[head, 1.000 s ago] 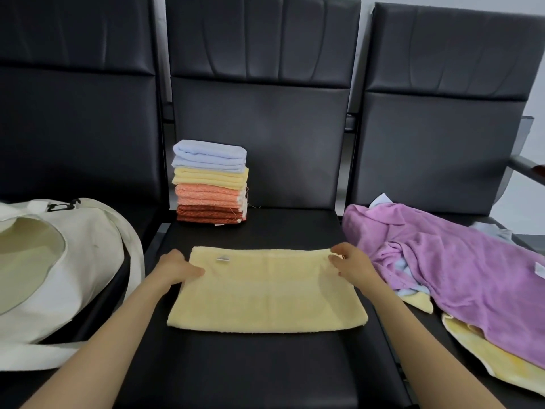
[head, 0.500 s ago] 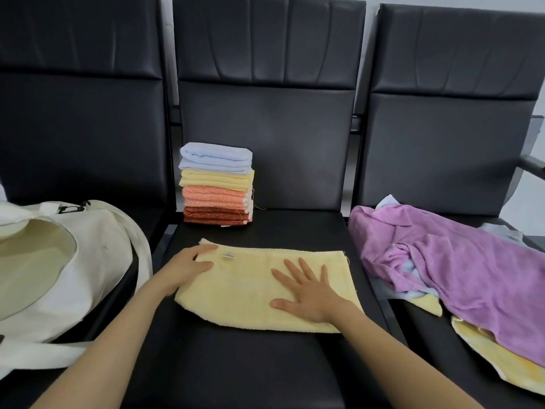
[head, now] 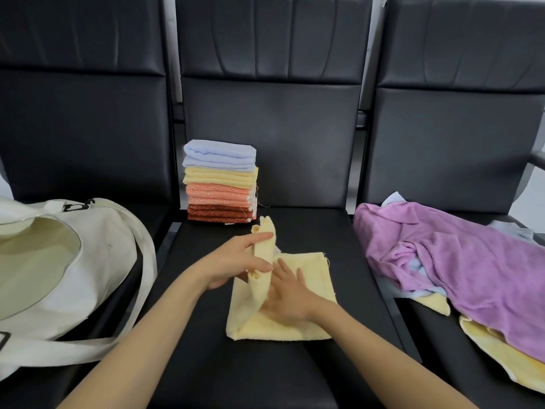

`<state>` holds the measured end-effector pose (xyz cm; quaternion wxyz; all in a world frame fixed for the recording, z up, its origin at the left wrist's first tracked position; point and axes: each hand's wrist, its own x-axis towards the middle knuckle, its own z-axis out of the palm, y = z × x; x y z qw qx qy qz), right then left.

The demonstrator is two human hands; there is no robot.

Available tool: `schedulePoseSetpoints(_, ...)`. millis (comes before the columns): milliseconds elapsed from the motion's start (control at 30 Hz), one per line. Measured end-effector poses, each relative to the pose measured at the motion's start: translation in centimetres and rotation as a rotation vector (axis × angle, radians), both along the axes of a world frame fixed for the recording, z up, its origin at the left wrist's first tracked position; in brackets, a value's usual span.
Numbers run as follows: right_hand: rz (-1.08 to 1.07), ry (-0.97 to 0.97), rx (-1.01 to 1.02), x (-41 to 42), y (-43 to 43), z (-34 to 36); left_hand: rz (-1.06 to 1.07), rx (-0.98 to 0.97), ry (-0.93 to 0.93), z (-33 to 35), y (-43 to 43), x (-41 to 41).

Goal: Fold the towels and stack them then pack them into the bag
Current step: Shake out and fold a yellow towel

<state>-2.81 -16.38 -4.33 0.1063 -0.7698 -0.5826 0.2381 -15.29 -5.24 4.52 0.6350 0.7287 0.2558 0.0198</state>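
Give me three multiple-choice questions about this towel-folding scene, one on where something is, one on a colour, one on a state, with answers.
1. Where is the white bag?
A. on the left seat
B. on the middle seat
C. on the floor

2. What colour tops the folded stack?
A. orange
B. light blue
C. purple

3. What is happening to the yellow towel on the middle seat?
A. it lies fully spread
B. it is inside the bag
C. it is mid-fold

Answers:
1 A: the bag lies on the seat left of the stack.
2 B: light blue layers lie above the yellow, orange and rust ones.
3 C: the left hand lifts one side over while the right hand presses the rest flat.
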Motion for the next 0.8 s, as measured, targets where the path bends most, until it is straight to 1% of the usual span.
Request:
schedulePoseSetpoints(33,-0.064,0.095,0.099,0.8,-0.1,0.6,0.008,0.007,0.011,-0.1,-0.3,0.2)
schedulePoseSetpoints(67,-0.18,0.183,0.193,1.8,-0.3,1.2,0.02,0.008,0.015,-0.1,-0.7,0.5)
schedulePoseSetpoints(133,-0.497,0.412,0.285,4.1,-1.6,2.7,0.039,0.009,0.018,-0.2,-1.4,1.2)
schedulePoseSetpoints(167,-0.621,0.585,0.274,5.1,-2.4,3.3,0.038,0.017,0.02,-0.3,-1.9,1.7)
schedulePoseSetpoints(200,-0.694,0.774,0.229,6.0,-3.4,3.8,0.029,0.029,0.021,-0.4,-2.4,2.2)
schedulePoseSetpoints(233,-0.729,0.922,0.164,6.7,-4.2,4.1,0.015,0.041,0.02,-0.6,-3.0,2.8)
schedulePoseSetpoints(300,-0.743,1.079,0.047,7.3,-5.5,4.2,-0.024,0.052,0.008,-1.4,-4.3,3.7)
schedulePoseSetpoints(367,-0.765,1.141,0.017,7.6,-5.8,3.5,-0.066,0.03,-0.019,-2.4,-5.3,4.5)
schedulePoseSetpoints(467,-0.782,1.159,0.022,8.1,-5.7,2.7,-0.108,-0.071,-0.078,-3.9,-6.1,5.0)
schedulePoseSetpoints(533,-0.76,1.16,0.004,8.4,-5.7,2.7,-0.091,-0.149,-0.103,-4.2,-6.0,4.9)
schedulePoseSetpoints(600,-0.721,1.114,-0.007,8.1,-5.6,2.7,-0.048,-0.14,-0.119,-4.2,-5.5,4.7)
schedulePoseSetpoints(633,-0.678,1.078,-0.015,8.0,-5.5,2.5,-0.015,-0.072,-0.114,-4.2,-5.1,4.5)
schedulePoseSetpoints(700,-0.596,0.989,-0.028,7.8,-5.3,2.4,0.055,0.18,-0.058,-4.5,-4.3,4.0)
schedulePoseSetpoints(800,-0.611,0.899,0.003,7.7,-5.2,3.0,0.043,0.585,0.03,-5.6,-3.2,3.1)
